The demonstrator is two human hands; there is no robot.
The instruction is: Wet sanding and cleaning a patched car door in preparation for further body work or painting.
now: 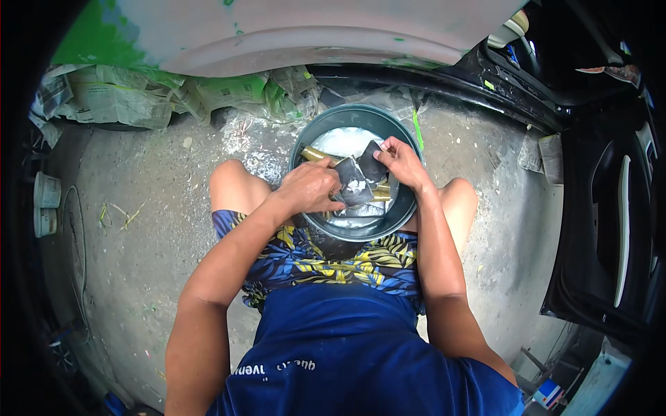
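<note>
A dark green bucket between my bare legs holds whitish liquid with yellowish tubular pieces and dark flat sheets in it. My left hand grips a dark grey sheet, probably sandpaper, smeared with white residue, over the middle of the bucket. My right hand, at the bucket's upper right, pinches another dark sheet between thumb and fingers; it overlaps the first one.
A car panel with grey and green paint spans the top, newspaper masking below it. A black door stands at the right. Pale buckets and a hose lie at the left on the concrete floor.
</note>
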